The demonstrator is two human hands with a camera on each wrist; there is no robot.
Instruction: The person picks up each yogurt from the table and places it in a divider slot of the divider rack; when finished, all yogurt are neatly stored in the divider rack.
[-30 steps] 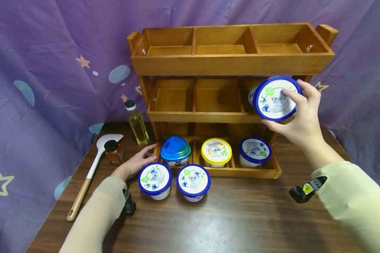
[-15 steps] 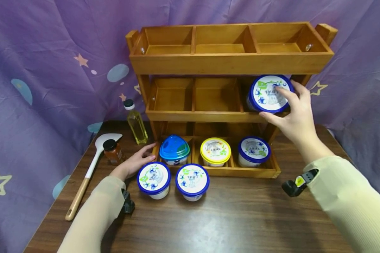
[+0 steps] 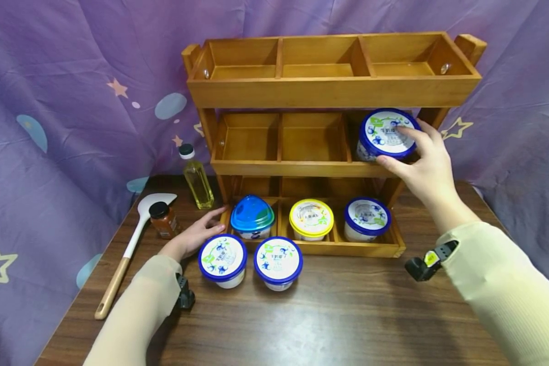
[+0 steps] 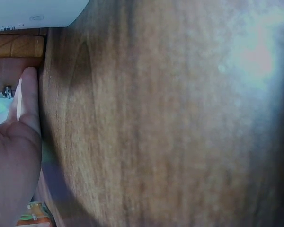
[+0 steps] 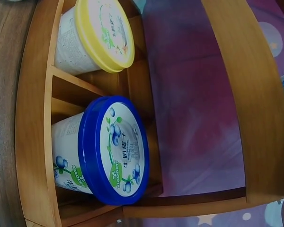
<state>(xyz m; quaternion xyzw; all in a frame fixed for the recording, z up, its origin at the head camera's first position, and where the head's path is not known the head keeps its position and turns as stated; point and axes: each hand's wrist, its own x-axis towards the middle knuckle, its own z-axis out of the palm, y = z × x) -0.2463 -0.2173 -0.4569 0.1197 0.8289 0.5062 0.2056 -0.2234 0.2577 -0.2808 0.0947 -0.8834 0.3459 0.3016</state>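
At the right end of the wooden rack's [image 3: 334, 94] middle shelf, the right hand [image 3: 423, 165] holds a blue-lidded tub [image 3: 386, 133], its fingers [image 3: 404, 131] curled over the lid and rim. A second ago that tub was tilted in the air in front of the shelf; now it sits lower and further inside the right compartment, nearly level. The left hand [image 3: 194, 235] has not shifted: it rests flat on the worktop [image 3: 347, 315] with relaxed fingers, holding nothing, beside the rack's lower left corner.

Each blue lid carries blueberries, green leaves and a line of Chinese characters too small to read with certainty. On the bottom shelf stand a tub with a domed blue lid [image 3: 252, 217], a yellow-lidded tub [image 3: 311, 219] and another blue-lidded one [image 3: 367, 219]; two more blue-lidded tubs [image 3: 222, 260] [image 3: 278, 262] stand on the worktop in front.

Dark wood grain covers the worktop. At its left lie a white spatula with a wooden handle [image 3: 130, 249], a small brown jar [image 3: 163, 220] and an oil bottle [image 3: 196, 178]. Purple cloth [image 3: 73, 101] with stars and blue blobs hangs behind.
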